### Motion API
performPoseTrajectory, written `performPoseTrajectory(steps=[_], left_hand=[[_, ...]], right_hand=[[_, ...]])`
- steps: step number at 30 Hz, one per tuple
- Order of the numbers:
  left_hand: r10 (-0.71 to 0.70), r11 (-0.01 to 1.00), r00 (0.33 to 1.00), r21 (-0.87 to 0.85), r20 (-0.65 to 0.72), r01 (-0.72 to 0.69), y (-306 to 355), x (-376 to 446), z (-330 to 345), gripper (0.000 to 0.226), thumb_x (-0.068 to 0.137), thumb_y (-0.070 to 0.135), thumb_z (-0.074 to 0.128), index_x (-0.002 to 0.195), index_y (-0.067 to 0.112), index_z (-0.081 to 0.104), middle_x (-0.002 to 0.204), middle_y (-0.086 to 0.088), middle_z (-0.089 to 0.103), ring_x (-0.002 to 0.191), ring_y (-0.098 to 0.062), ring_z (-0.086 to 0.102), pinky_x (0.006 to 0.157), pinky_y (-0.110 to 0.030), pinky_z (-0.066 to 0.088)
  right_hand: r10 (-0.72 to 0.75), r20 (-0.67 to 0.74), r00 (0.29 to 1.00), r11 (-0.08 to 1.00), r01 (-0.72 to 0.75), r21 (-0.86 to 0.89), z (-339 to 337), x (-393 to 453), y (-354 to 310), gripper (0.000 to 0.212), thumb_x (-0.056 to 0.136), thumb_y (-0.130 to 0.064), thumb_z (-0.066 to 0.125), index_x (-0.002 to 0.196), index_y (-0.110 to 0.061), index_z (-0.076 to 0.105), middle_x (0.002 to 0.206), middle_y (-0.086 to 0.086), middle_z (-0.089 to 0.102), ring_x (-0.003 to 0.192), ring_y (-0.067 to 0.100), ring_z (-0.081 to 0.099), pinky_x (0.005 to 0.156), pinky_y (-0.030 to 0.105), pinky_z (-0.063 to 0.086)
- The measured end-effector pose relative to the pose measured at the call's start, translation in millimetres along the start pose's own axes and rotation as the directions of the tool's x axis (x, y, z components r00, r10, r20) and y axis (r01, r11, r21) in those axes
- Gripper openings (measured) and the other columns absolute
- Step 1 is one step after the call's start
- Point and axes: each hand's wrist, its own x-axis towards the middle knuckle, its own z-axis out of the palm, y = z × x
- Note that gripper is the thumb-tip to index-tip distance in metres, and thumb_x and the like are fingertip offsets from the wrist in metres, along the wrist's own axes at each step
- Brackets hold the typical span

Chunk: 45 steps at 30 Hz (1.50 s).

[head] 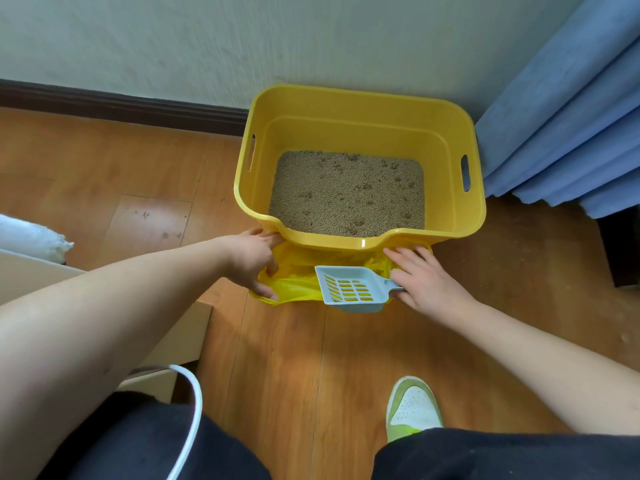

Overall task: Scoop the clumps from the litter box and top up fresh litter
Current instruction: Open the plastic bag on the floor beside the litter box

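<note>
A yellow litter box (360,109) stands on the floor against the wall, holding tan litter (346,195) with small clumps scattered in it. In front of it lies a yellow plastic bag (298,282). My left hand (252,263) grips the bag's left edge, fingers curled into it. A pale blue slotted scoop (349,289) rests over the bag with nothing in it. My right hand (422,280) holds the scoop's handle with the thumb while its fingers spread on the bag's right edge.
Wooden floor all around. A blue curtain (568,109) hangs right of the box, with dark furniture (620,247) below it. A white sack (31,237) and a pale cabinet (173,341) stand at left. My green-and-white shoe (412,408) is at the bottom, and a white cable (192,410) crosses my lap.
</note>
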Motion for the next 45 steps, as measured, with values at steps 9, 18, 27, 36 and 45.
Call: performPoseTrajectory(steps=[9,18,27,36,45], left_hand=[[0.375,0.883,0.875,0.404,-0.307,-0.237,-8,-25,-3,0.061,0.085,0.068,0.038,0.069,0.021,0.074,0.103,-0.002,0.065,0.101,-0.024,0.06,0.087,-0.043,0.042],[0.385,0.794,0.922,0.492,0.044,-0.356,9,-25,-1,0.057,0.086,0.06,0.04,0.09,0.012,0.071,0.097,-0.005,0.065,0.093,-0.027,0.059,0.094,-0.044,0.042],[0.134,0.852,0.982,0.491,0.134,-0.183,38,-9,10,0.054,0.103,0.043,0.028,0.153,0.043,0.008,0.115,-0.015,0.062,0.116,-0.037,0.052,0.104,-0.057,0.027],[0.211,0.882,0.977,0.428,0.02,-0.199,50,-13,3,0.037,0.094,0.028,0.048,0.13,0.029,0.053,0.121,-0.002,0.057,0.123,-0.025,0.046,0.101,-0.054,0.029],[0.509,0.704,0.838,0.466,0.196,-0.536,62,-13,26,0.038,0.101,0.013,0.042,0.135,0.023,0.056,0.125,-0.005,0.061,0.122,-0.028,0.05,0.105,-0.037,0.033]], right_hand=[[-0.101,-0.109,0.989,0.993,0.106,0.043,-12,-25,-11,0.026,0.084,-0.038,0.047,0.078,-0.014,0.056,0.118,0.006,0.066,0.122,0.026,0.052,0.109,0.046,0.029],[-0.139,-0.069,0.988,0.989,0.134,-0.065,-18,-37,-10,0.026,0.081,-0.033,0.054,0.092,-0.012,0.065,0.108,0.003,0.069,0.112,0.025,0.06,0.103,0.039,0.033],[0.077,0.401,0.913,0.997,-0.078,-0.016,-11,-32,-26,0.025,0.094,-0.044,0.049,0.101,-0.021,0.057,0.103,-0.003,0.064,0.103,0.02,0.057,0.079,0.035,0.045],[0.29,0.49,0.822,0.928,-0.366,0.065,-16,13,-39,0.032,0.102,-0.036,0.035,0.125,-0.02,0.052,0.115,0.003,0.06,0.102,0.028,0.059,0.075,0.037,0.047],[0.429,0.373,0.822,0.89,-0.455,-0.022,-13,42,-39,0.029,0.103,-0.028,0.033,0.113,-0.019,0.059,0.106,0.008,0.061,0.101,0.031,0.057,0.066,0.036,0.041]])
